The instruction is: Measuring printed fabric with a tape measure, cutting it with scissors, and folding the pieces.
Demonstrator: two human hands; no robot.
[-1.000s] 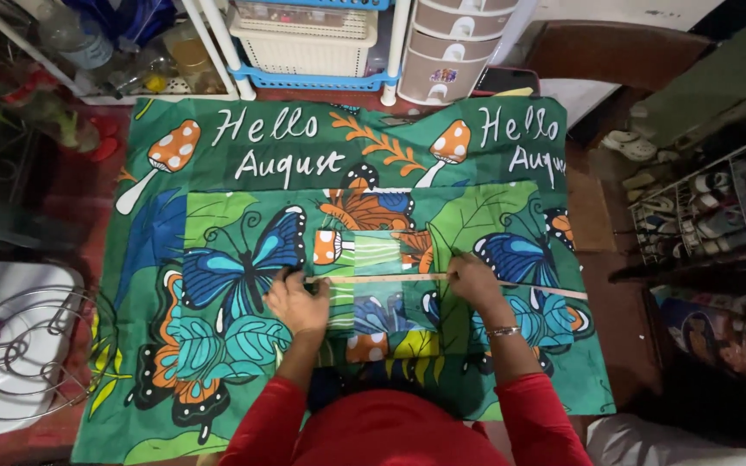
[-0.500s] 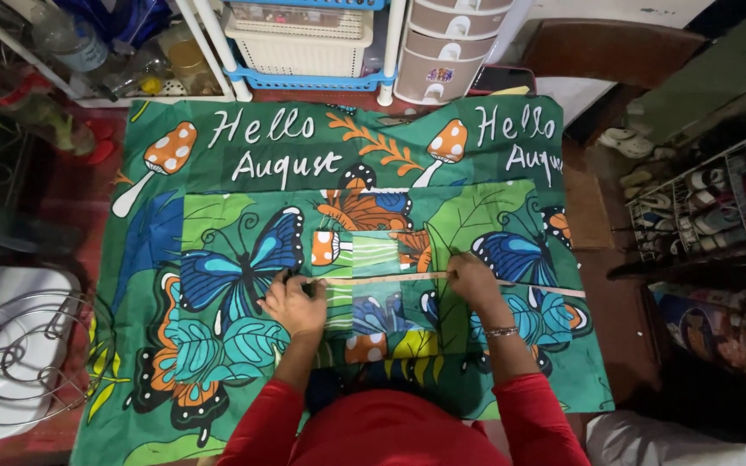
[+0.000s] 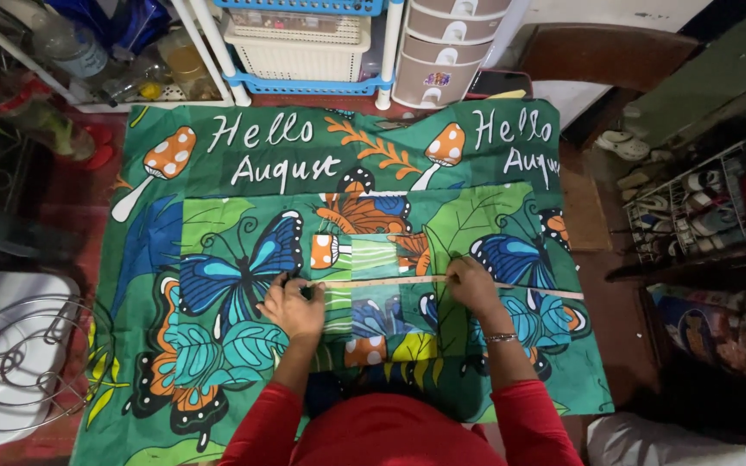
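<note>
A large green cloth (image 3: 243, 173) printed with butterflies, mushrooms and white lettering lies spread on the floor. A pale measuring tape (image 3: 390, 281) runs left to right across smaller cloth pieces lying at its middle. My left hand (image 3: 291, 306) presses the tape's left end down with fingertips together. My right hand (image 3: 470, 283) pins the tape further right, beside a blue butterfly; the tape carries on past it to the right. Red sleeves cover both my forearms.
A white and blue shelf rack with a basket (image 3: 295, 39) and a small drawer unit (image 3: 442, 43) stand at the cloth's far edge. A wire rack on a white board (image 3: 10, 362) sits at left. Shoes on a rack (image 3: 692, 216) are at right.
Both hands stay on the tape in nearly the same spots. The view has shifted slightly; nothing else has visibly moved.
</note>
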